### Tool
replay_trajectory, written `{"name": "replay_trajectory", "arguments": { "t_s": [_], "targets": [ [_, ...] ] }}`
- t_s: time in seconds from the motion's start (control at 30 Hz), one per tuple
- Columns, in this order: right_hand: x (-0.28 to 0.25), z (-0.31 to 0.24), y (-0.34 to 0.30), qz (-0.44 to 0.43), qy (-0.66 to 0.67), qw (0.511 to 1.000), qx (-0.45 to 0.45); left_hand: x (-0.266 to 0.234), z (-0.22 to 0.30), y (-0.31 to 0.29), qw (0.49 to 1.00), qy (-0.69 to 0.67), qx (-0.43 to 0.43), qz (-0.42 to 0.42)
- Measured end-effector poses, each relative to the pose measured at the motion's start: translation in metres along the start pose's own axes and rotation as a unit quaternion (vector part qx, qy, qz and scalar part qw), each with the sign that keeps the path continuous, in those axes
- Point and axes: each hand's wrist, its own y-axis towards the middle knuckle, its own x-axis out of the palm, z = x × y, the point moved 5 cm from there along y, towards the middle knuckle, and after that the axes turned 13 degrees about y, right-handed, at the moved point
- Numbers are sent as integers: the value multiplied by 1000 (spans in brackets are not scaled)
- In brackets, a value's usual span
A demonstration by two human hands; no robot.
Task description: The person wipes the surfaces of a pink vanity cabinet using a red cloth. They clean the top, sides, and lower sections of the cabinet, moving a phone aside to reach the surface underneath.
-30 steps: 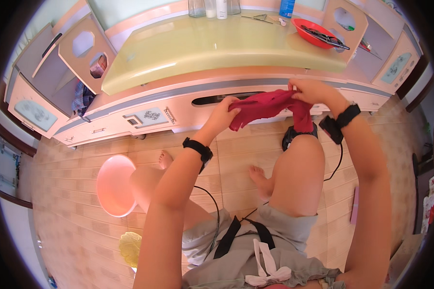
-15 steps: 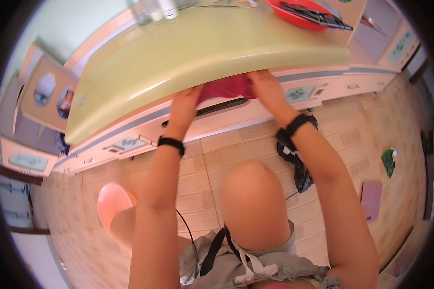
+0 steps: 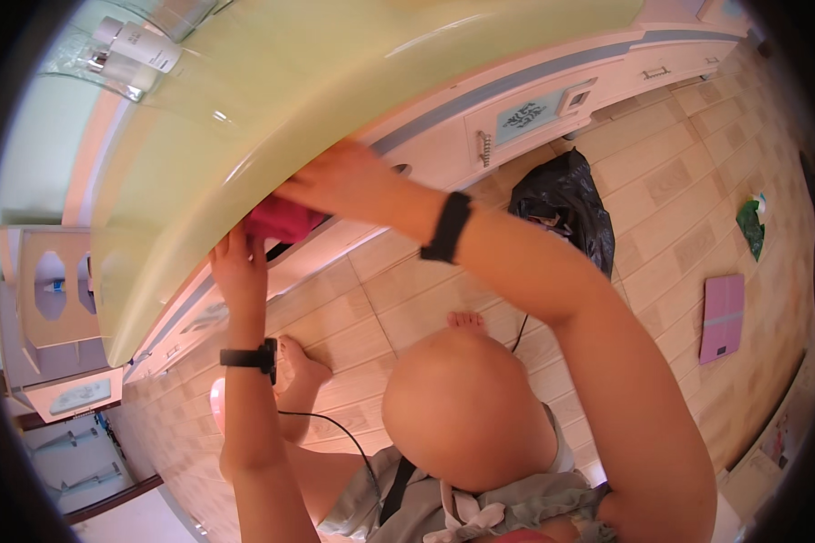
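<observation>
A dark red cloth is bunched under the front edge of the yellow-green countertop, its far part hidden by that edge. My left hand grips the cloth's left side, fingers pointing up. From the right, my right hand reaches across, slightly blurred, its fingers curled down on the upper part of the same cloth. Between the hands the cloth sags over a dark gap in the pale pink cabinet front. Black bands circle both wrists.
White and clear bottles stand at the countertop's far left. An open shelf unit is at left. On the wood-look floor lie a black plastic bag, a green wrapper and a flat pink-purple panel. A black cable runs by my legs.
The view has swung left and closer to the countertop. Both hands have moved left along its edge with the cloth, and the right hand now crosses over toward the left one.
</observation>
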Motion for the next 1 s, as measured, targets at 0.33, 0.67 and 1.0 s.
{"name": "replay_trajectory", "arguments": {
  "t_s": [0.33,0.67,1.0],
  "targets": [
    [-172,144,-88,-36,-138,988,54,23,206,93,988,-46,97,114],
    [-176,180,-111,-109,-230,963,89,13,164,78,969,-94,60,219],
    [-7,22,-1,-142,-114,983,-38,10,-25,-18,993,-44,-10,108]
  ]
}}
